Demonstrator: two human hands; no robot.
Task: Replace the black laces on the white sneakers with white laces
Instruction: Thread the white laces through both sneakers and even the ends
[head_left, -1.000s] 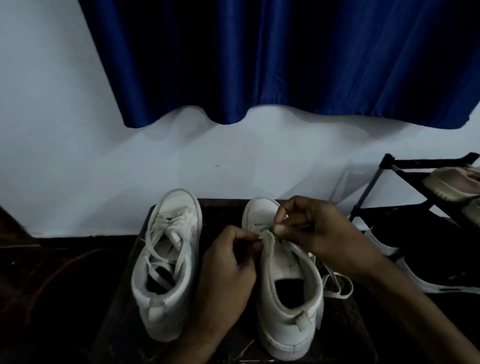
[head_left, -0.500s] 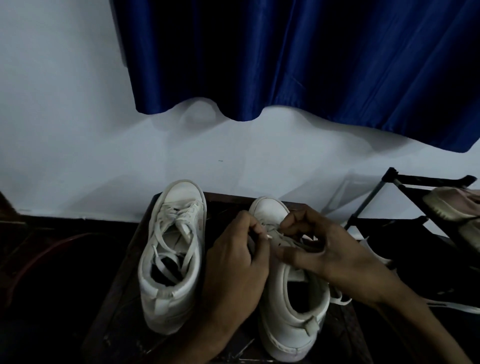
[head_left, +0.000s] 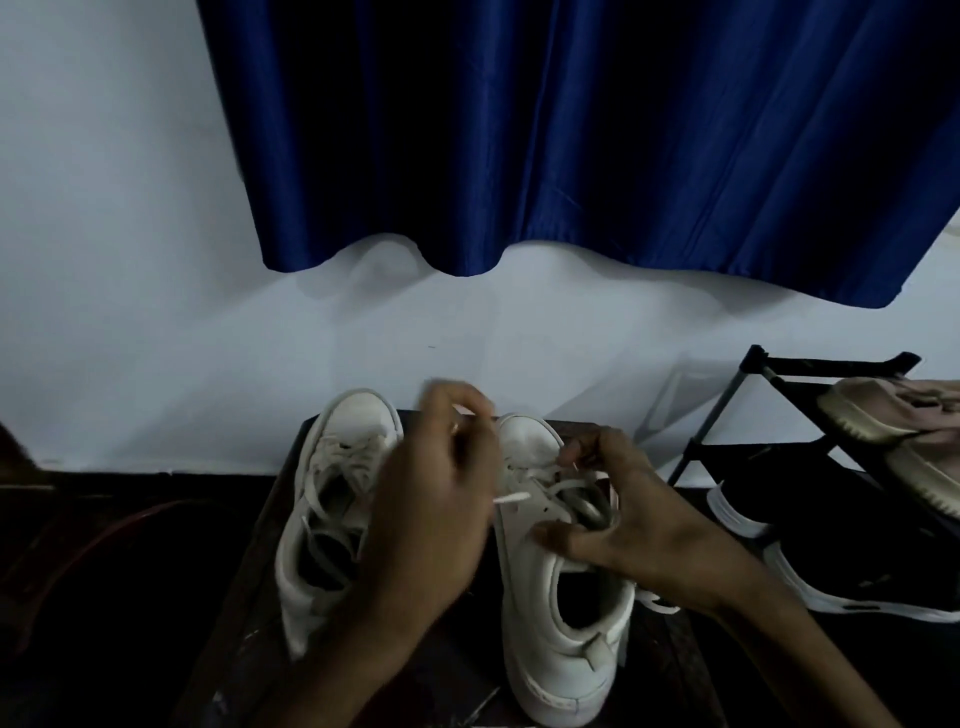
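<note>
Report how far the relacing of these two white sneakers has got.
Done: the left white leather sneaker is laced in white. In hand: the left hand and right hand pinch a white lace on the right white sneaker. Left: its upper eyelets look unthreaded; no bow tied.

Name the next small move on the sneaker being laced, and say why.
Probably thread the free tip of the white flat shoelace into the next open eyelet of the right-hand white leather-look sneaker. The left hand pinches that lace, raised and blurred; the right hand grips the crossed rows on the tongue; eyelets nearer the collar look empty.
</note>
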